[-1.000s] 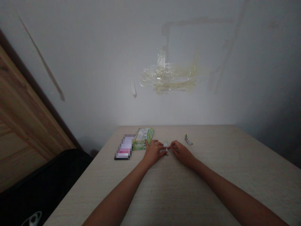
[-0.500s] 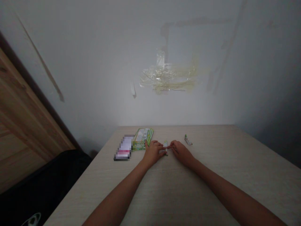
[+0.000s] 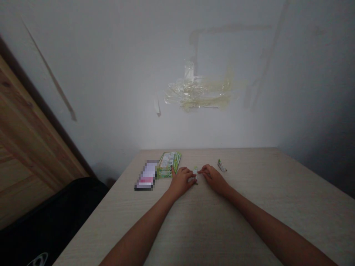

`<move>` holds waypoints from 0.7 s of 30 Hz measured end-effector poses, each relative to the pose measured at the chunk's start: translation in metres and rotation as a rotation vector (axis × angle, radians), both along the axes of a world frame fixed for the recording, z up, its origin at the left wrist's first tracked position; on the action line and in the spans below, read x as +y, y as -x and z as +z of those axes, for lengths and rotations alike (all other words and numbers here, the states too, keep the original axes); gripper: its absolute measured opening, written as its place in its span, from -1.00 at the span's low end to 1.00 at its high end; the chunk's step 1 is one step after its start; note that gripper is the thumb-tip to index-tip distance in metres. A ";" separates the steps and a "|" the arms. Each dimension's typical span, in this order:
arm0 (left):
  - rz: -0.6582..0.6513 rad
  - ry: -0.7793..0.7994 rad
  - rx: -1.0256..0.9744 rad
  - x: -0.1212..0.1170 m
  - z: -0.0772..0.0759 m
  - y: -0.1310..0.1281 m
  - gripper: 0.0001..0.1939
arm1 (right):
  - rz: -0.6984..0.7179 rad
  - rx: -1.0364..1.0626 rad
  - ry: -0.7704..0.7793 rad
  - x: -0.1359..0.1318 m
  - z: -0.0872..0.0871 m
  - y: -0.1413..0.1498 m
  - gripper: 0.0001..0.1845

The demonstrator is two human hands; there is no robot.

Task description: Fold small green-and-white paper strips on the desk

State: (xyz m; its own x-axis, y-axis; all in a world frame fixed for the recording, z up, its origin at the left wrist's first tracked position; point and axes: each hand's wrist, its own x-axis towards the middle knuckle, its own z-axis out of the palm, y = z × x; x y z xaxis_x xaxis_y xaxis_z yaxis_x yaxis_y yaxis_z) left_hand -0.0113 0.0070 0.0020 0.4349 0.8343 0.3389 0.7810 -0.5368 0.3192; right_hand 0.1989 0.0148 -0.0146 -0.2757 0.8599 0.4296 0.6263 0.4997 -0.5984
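In the head view a narrow white-and-green strip [image 3: 195,170], which looks like a folded wrapper, lies on the table between my hands. My left hand [image 3: 181,181] rests at its left side, with fingertips and thumb closed on its edge. Close by on the right, my right hand [image 3: 213,177] has its fingers curled and fingertips pinched together, pointing at the strip with a small gap. Whatever those fingertips hold, if anything, is too small to tell. A second small folded green-and-white wrapper [image 3: 221,166] lies beyond my right hand.
Several flat green-and-white packets [image 3: 168,162] are stacked left of my left hand, beside a blurred phone-like slab [image 3: 146,176]. The pale wooden table [image 3: 191,229] meets a wall [image 3: 124,92] with clear tape [image 3: 196,90]. A black cloth-like thing [image 3: 50,218] stands at the left.
My right hand's fingertips have drawn slightly right, away from the strip. My left hand stays at the strip's left edge, and the view has shifted a little.
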 end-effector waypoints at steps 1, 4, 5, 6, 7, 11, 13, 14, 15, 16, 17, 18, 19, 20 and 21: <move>0.001 -0.003 0.001 -0.001 0.001 0.000 -0.78 | 0.000 0.049 0.015 0.000 -0.001 -0.001 -0.90; 0.006 0.008 0.012 -0.002 0.003 -0.001 -0.80 | 0.012 0.117 0.055 0.000 -0.001 -0.003 -0.89; 0.010 0.015 0.016 -0.002 0.004 -0.001 -0.81 | 0.016 0.116 0.062 -0.001 -0.001 -0.003 -0.89; 0.014 0.024 0.018 -0.002 0.004 -0.001 -0.81 | 0.020 0.107 0.063 -0.002 0.000 -0.002 -0.89; 0.016 0.031 0.014 -0.002 0.005 -0.001 -0.81 | 0.022 0.095 0.059 -0.003 0.001 -0.002 -0.88; 0.014 0.025 -0.010 -0.001 0.003 -0.001 -0.76 | 0.029 0.055 0.012 -0.007 0.005 0.000 -0.87; 0.012 0.009 -0.004 -0.001 0.000 -0.001 -0.72 | 0.035 0.044 0.002 -0.008 0.006 0.000 -0.86; 0.014 0.001 0.004 -0.001 -0.001 -0.001 -0.71 | 0.039 0.039 0.002 -0.008 0.006 0.000 -0.86; 0.019 -0.007 0.012 -0.001 -0.002 0.000 -0.71 | 0.043 0.034 0.003 -0.008 0.006 0.000 -0.86; 0.025 -0.013 0.019 0.000 -0.002 0.000 -0.71 | 0.047 0.029 0.000 -0.008 0.006 0.000 -0.86; 0.032 -0.019 0.024 0.000 -0.003 0.000 -0.71 | 0.052 0.024 -0.004 -0.008 0.005 0.000 -0.85; 0.037 -0.025 0.029 0.000 -0.003 -0.001 -0.71 | 0.056 0.021 -0.010 -0.008 0.005 0.000 -0.85; 0.040 -0.030 0.033 0.000 -0.003 -0.001 -0.72 | 0.060 0.020 -0.013 -0.008 0.005 0.000 -0.85; 0.042 -0.033 0.036 0.000 -0.003 -0.001 -0.72 | 0.063 0.019 -0.013 -0.008 0.005 0.000 -0.85; 0.043 -0.034 0.040 0.000 -0.003 -0.001 -0.72 | 0.069 0.018 -0.010 -0.008 0.005 0.001 -0.86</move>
